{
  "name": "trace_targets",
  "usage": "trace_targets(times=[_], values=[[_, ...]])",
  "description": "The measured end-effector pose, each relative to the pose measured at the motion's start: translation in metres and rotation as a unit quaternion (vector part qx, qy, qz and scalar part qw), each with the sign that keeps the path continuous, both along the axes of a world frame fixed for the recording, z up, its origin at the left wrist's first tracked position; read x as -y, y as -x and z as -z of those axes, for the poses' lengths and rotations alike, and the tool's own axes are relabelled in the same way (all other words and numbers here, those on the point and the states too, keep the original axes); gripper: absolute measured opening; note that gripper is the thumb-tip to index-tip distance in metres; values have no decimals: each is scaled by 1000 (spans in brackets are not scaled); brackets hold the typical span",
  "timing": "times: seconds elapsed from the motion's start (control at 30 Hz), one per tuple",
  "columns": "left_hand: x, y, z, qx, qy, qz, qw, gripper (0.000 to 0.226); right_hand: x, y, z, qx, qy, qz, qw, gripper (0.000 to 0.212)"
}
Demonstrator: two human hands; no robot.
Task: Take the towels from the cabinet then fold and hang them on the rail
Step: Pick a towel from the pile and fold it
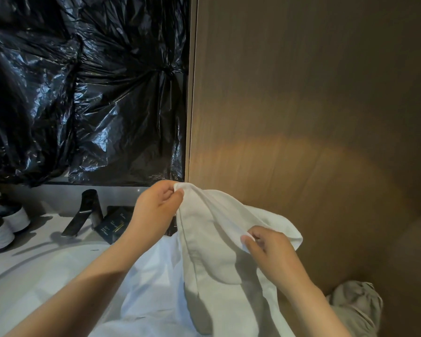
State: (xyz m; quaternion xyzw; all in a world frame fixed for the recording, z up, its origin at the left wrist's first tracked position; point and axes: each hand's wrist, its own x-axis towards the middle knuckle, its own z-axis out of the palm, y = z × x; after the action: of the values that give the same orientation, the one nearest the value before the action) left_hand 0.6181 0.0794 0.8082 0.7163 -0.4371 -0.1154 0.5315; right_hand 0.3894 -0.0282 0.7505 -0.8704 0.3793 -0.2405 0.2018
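Note:
A white towel (214,242) hangs in the air in front of me, draped down toward the bottom of the frame. My left hand (156,210) pinches its top corner between thumb and fingers, up near the edge of the wooden panel. Lower and to the right, my right hand (265,249) pinches a fold along the towel's edge. The towel sags in loose folds between the two hands. No rail shows in this view.
A brown wooden cabinet panel (301,117) fills the right side. Crinkled black plastic (83,88) covers the wall at left. Below it are a black faucet (83,215), a white basin (46,268), dark sachets (114,224) and two bottles (0,229). Beige cloth (355,305) lies lower right.

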Motion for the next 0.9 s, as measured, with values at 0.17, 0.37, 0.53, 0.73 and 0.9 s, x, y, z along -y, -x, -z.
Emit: trace_targets(times=[0.17,0.37,0.53,0.73,0.9], values=[[8,-12,-15,29,-2,-21,999,20,13,14,-4,34,4,-8,999,37],[10,-24,-29,35,16,-25,999,16,37,33,-32,54,45,-45,997,46],[20,-34,-45,58,41,-47,996,19,53,36,-63,0,82,-47,996,62],[27,-63,-76,71,59,-93,991,15,67,42,-103,14,137,-39,990,65],[29,-75,-100,85,80,-124,985,27,72,39,-140,8,192,-30,981,65]])
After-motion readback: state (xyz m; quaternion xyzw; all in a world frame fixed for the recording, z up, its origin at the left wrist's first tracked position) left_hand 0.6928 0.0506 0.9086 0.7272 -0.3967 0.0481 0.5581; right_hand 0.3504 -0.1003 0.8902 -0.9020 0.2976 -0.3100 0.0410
